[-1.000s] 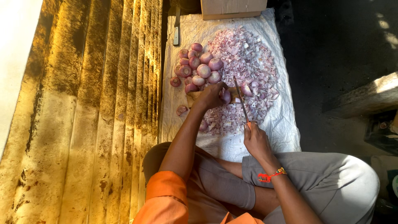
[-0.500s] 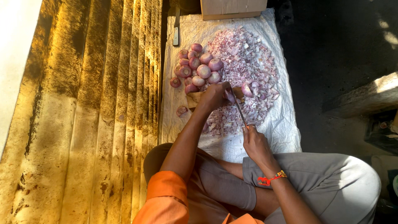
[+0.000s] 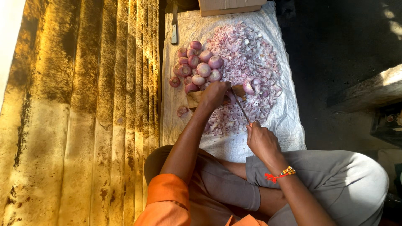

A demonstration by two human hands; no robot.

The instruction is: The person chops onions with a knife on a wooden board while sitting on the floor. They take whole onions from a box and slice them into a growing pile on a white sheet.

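Right hand (image 3: 263, 141) closed on the thin steel knife (image 3: 240, 106), blade running far-left toward the small wooden chopping board (image 3: 194, 98), where left hand (image 3: 214, 94) curls over a peeled purple onion piece, mostly hidden.

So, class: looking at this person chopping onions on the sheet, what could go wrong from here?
1. The left hand holds an onion on the small board right beside the knife; a slip could cut the fingers.
2. The chopped onion reaches close to the sheet edge; pieces may spill onto the dark ground.
3. The peeled onions sit loosely piled and could roll off.
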